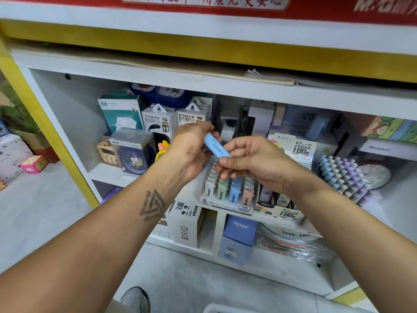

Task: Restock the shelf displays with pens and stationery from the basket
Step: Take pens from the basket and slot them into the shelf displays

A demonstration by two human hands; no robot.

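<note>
Both the left hand (191,147) and right hand (250,161) pinch the small blue lead case (217,146); it looks light, hard and smooth, best held by its ends.

A white shelf unit with yellow edging (56,141) stands on a pale grey floor (38,213). On its middle shelf, from the left, sit a teal and white box (120,114), two white power bank boxes (158,122), and a clear plastic case with a dark blue alarm clock (133,152). At the front stands a display tray of pastel lead cases marked 2B (230,193). To the right is a rack of pastel purple and blue caps (345,175). On the lower shelf stand a white DiYi box (186,224) and a blue CRUHRE box (239,238).
</note>
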